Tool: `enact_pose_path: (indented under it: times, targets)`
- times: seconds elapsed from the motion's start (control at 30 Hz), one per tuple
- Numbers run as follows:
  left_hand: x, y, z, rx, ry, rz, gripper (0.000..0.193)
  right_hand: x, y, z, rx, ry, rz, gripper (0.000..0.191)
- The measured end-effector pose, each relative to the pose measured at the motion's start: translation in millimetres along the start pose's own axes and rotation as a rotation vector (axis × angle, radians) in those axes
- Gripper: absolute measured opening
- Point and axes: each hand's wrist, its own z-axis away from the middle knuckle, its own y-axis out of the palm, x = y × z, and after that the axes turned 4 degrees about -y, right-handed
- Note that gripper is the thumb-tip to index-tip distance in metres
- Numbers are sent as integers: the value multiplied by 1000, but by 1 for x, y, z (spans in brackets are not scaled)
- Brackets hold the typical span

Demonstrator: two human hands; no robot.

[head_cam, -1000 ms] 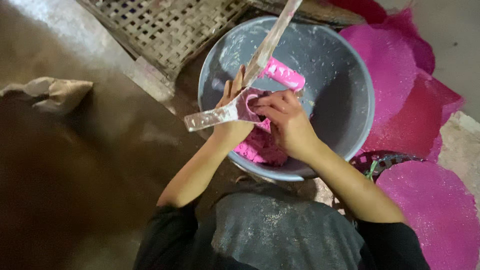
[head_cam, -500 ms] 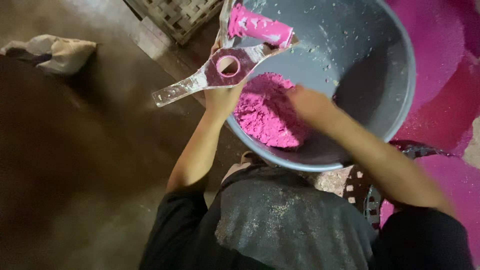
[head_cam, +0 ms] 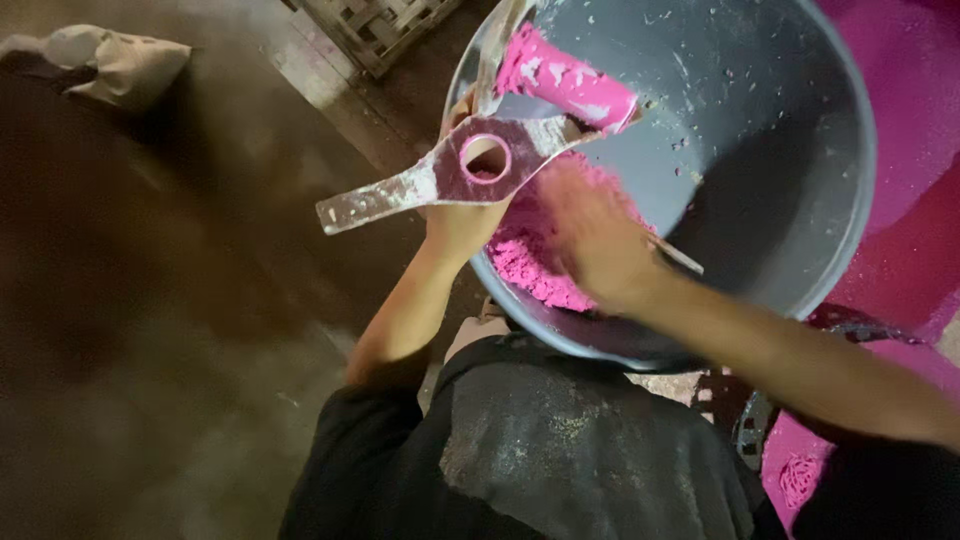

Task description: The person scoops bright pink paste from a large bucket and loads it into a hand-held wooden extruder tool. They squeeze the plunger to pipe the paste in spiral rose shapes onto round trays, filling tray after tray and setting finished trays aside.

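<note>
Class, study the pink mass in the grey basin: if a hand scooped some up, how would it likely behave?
The pink mass looks crumbly, so it would probably break apart, not lift whole. Its smears on the flat tool suggest it clings. The right hand pressing in hints it yields softly.

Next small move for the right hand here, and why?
Probably scoop a pinch of pink dough and press it into the ring hole of the metal press. The left hand holds the press over the grey basin rim, the hole looks empty, and the right hand, blurred, is already on the dough.
</note>
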Motion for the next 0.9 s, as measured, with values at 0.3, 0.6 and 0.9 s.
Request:
enact_pose_path:
  times: [0.3,0.6,0.9]
  targets:
    - [12,-3,-3,-35,25,78,25,-36,111,-43,-12,-329,316,62]
    - [13,-3,-1,-7,-23,140,34,-27,57,-68,-1,190,-926,74]
    - [21,4,-5,-44,5,88,32,-80,-41,28,287,502,99,42]
